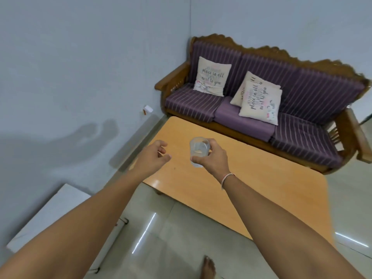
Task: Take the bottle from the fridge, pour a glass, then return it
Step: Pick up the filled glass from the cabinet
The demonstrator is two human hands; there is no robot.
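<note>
We face a room corner with pale blue-grey walls [80, 57] and a glossy tiled floor [181, 238]. A low orange-brown table [261, 188] stands in front of a carved wooden sofa [261, 93] with purple striped upholstery; the sofa's right end is cut off by the frame edge. Three printed cushions [211, 76] rest on the seat, two of them overlapping, so the rear one is mostly hidden. Their lettering is only partly legible.

Our right hand [213, 158] grips a clear glass [199, 151] from its right side, fingers and thumb curled round the wall, above the table's near-left part. We cannot tell whether the glass base touches the table, nor how much liquid it holds. A thin bracelet [227, 179] circles the right wrist.

Our left hand [153, 156] hovers just left of the glass, apart from it, fingers loosely curled and holding nothing.

A white flat-topped object [50, 214] at lower left is partly hidden by the left forearm; its identity is unclear. A bare foot [208, 267] is cut off at the bottom edge. A small white fitting [148, 109] on the wall is too small to identify.
</note>
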